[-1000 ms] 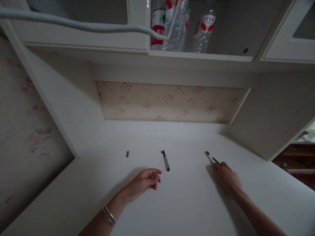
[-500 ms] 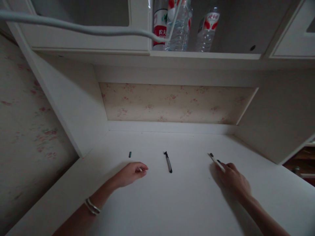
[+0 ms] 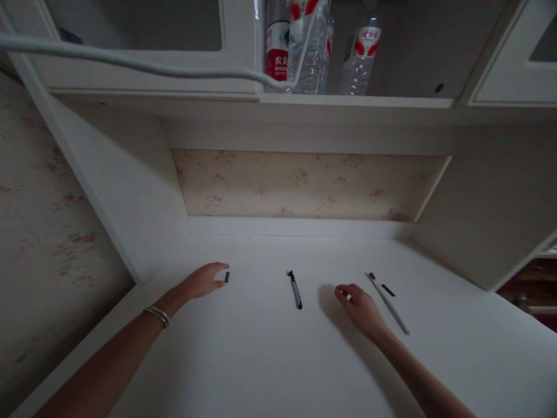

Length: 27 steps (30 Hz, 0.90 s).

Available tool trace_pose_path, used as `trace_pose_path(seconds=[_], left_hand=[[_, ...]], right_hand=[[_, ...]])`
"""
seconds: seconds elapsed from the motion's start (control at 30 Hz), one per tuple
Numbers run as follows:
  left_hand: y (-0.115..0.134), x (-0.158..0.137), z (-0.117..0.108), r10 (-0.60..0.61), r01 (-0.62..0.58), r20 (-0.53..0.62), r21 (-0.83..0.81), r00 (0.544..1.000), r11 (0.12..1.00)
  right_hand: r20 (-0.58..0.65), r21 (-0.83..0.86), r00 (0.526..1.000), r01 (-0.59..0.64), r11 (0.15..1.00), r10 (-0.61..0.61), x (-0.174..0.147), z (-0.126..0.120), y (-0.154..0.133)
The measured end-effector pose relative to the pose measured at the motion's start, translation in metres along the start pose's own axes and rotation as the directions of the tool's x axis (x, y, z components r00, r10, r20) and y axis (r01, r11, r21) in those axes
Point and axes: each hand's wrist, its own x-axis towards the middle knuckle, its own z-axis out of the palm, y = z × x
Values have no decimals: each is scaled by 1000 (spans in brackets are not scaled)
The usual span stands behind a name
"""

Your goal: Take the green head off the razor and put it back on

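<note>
My left hand (image 3: 205, 280), with bracelets at the wrist, reaches over the white desktop. Its thumb and fingers are apart on either side of a small dark rectangular piece (image 3: 227, 277); contact is unclear. My right hand (image 3: 359, 309) is above the desktop, fingers curled in to the thumb. A pale spot shows between them, but I cannot make out whether it is an object. A slim grey-and-black pen-like tool (image 3: 296, 291) lies between the hands. Right of my right hand lies a white pen-like stick (image 3: 390, 306) with a dark tip, beside a small dark strip (image 3: 388, 290).
A white cable (image 3: 130, 62) hangs across the top, before the cabinet. Plastic bottles (image 3: 360, 52) stand on the open shelf (image 3: 357, 101) above the desktop (image 3: 270, 360). Side panels (image 3: 474, 191) and a flowered wall panel (image 3: 300, 183) enclose the back.
My right hand has let go of the white stick, which now lies on the desktop, and moved left. My left hand has moved left and opened around the small dark piece.
</note>
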Motion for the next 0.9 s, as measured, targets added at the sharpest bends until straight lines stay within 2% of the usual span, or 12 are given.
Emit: trace_pose_path(seconds=[0.1,0.2,0.33,0.5,0.63,0.73,0.77,0.83,0.9], left_hand=[[-2,11,3,9,-9,21,-2,1000,1000],[-5,19,7,8,-8,25,-17,1000,1000],[-8,25,11,-9,10,7,-57,1000,998],[-6,24,12,-53,43,-61,-158,997,987],[10,20,19,-100,58,-123,-306,987,950],[40,8,29,-136,53,-157,-445,978,894],[52,2,32,-139,39,-154,-519,978,854],[78,-10,40,-174,3,-99,-860,980,511],[103,-20,48,-164,-18,-45,-986,985,164]], right_hand=[[99,36,995,-6,999,2,6,18,-28],[155,-21,988,-13,1000,16,13,33,-55],[133,-64,991,-13,998,22,24,47,-79],[94,-119,994,-43,992,54,33,60,-90],[90,-111,994,-51,993,61,34,69,-93],[76,-67,994,-75,995,80,31,75,-93],[68,-42,994,-85,995,88,30,76,-93],[54,27,993,-106,994,104,29,78,-92],[50,124,991,-127,984,121,28,79,-91]])
